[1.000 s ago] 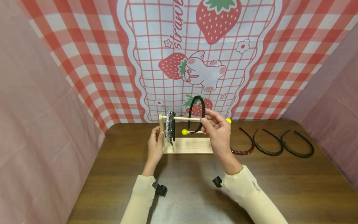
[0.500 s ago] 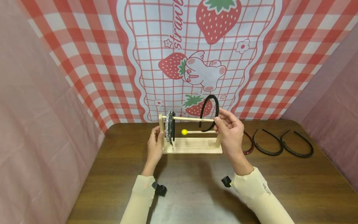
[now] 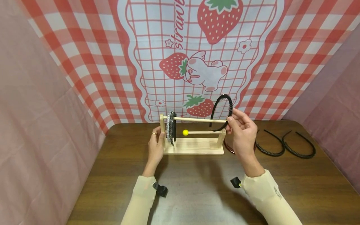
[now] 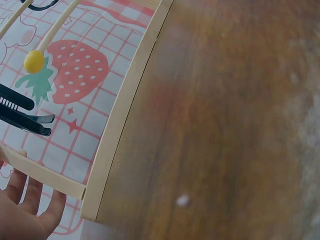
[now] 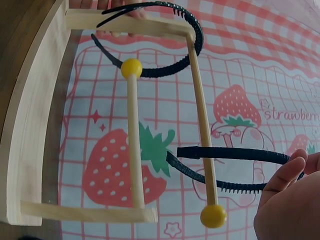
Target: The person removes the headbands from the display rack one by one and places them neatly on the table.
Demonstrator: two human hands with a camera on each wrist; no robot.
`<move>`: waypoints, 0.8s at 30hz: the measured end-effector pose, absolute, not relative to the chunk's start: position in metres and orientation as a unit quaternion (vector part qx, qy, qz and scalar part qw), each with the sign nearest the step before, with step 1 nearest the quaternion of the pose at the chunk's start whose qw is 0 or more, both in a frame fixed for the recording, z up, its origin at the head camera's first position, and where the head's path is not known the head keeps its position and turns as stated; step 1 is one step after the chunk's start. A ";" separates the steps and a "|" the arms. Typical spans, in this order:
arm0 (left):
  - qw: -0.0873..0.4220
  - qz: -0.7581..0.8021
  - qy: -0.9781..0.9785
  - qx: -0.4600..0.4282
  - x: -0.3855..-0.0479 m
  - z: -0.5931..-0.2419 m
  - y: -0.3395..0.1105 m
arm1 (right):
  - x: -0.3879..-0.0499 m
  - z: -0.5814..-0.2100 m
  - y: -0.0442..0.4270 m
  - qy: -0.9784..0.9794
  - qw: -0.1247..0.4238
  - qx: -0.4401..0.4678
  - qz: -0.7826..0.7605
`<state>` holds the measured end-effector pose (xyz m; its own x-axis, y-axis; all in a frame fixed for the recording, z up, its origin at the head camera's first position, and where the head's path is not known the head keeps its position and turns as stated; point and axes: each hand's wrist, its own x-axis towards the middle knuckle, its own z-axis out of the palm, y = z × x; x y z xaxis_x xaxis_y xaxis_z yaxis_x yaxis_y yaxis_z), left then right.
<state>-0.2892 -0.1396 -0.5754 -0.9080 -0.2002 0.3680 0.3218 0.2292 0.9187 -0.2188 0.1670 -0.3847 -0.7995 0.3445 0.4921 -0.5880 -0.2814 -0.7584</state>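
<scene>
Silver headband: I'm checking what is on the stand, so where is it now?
In the head view, the silver headband hangs at the left end of the wooden stand's upper rod, between the left post and the darker headbands.

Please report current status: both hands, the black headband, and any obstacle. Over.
Left hand holds upright of wooden stand. Right hand pinches black headband, its arms on either side of upper rod. Possible snag: yellow ball at rod's free end.
</scene>
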 end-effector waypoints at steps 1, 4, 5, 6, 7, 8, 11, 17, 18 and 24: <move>0.213 -0.617 -0.757 -0.040 -0.288 -0.573 -0.139 | -0.219 -0.384 0.169 -0.521 0.297 0.116 0.792; 0.221 -0.612 -0.758 -0.037 -0.284 -0.569 -0.137 | -0.219 -0.384 0.174 -0.518 0.303 0.114 0.792; 0.222 -0.616 -0.755 -0.043 -0.281 -0.566 -0.137 | -0.218 -0.383 0.175 -0.520 0.306 0.113 0.790; 0.222 -0.614 -0.756 -0.044 -0.281 -0.566 -0.136 | -0.218 -0.383 0.177 -0.520 0.308 0.112 0.788; 0.222 -0.613 -0.757 -0.038 -0.282 -0.568 -0.137 | -0.218 -0.383 0.178 -0.518 0.311 0.111 0.789; 0.221 -0.613 -0.758 -0.039 -0.283 -0.568 -0.137 | -0.218 -0.382 0.180 -0.517 0.312 0.111 0.790; 0.212 -0.618 -0.756 -0.038 -0.285 -0.570 -0.138 | -0.218 -0.381 0.183 -0.511 0.316 0.109 0.792; 0.214 -0.611 -0.762 -0.032 -0.290 -0.575 -0.139 | -0.216 -0.380 0.192 -0.492 0.324 0.111 0.800; 0.216 -0.614 -0.758 -0.039 -0.288 -0.574 -0.139 | -0.216 -0.380 0.194 -0.492 0.326 0.109 0.800; 0.223 -0.618 -0.753 -0.047 -0.284 -0.570 -0.138 | -0.216 -0.380 0.202 -0.485 0.328 0.099 0.804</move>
<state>-0.2843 -0.1378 -0.5703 -0.8962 -0.2041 0.3939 0.3465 0.2327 0.9087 -0.2162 0.2024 -0.3798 -0.7648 0.4323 0.4778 -0.6243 -0.3135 -0.7155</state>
